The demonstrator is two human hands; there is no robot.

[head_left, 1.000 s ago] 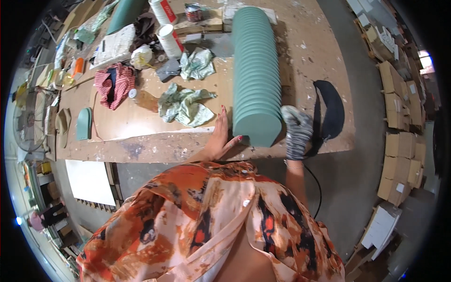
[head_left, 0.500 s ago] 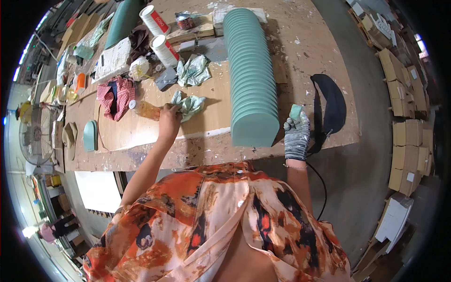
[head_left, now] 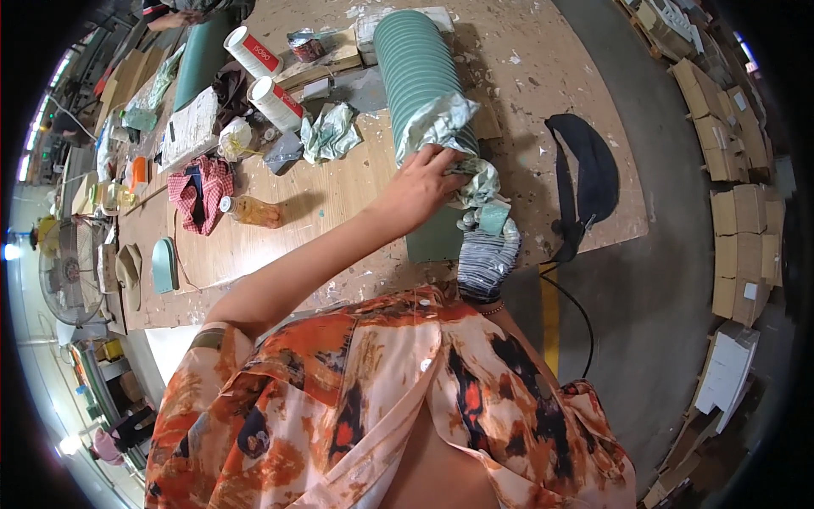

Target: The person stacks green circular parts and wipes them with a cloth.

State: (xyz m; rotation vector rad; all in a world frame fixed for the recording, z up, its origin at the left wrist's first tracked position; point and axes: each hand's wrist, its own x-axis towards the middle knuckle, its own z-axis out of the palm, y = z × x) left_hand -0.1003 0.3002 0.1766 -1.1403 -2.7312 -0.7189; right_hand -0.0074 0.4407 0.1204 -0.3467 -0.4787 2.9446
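A long row of green, round-topped pieces (head_left: 411,64) stands packed face to face on the workbench. My bare left hand (head_left: 424,182) presses a crumpled, green-stained rag (head_left: 439,121) onto the near part of the row, fingers closed on the cloth. Part of the rag hangs over the row's right side. Close to the near right end, my right hand (head_left: 489,261), in a grey striped knit glove, grips a small green block (head_left: 493,218), possibly a sponge. Rag and left hand cover several of the near pieces.
Left on the workbench (head_left: 297,293) lie a bottle of amber liquid (head_left: 250,211), a checked cloth (head_left: 201,191) and a green rounded piece (head_left: 164,265). Two white-and-red cups (head_left: 275,103) and another rag (head_left: 331,133) lie farther back. A black waist bag (head_left: 587,174) is right. Another person's hand (head_left: 175,19) shows far left.
My left hand has carried the rag from beside the bottle rightward onto the green row. My right hand has moved left with the green block. Another person's hand has appeared far left.
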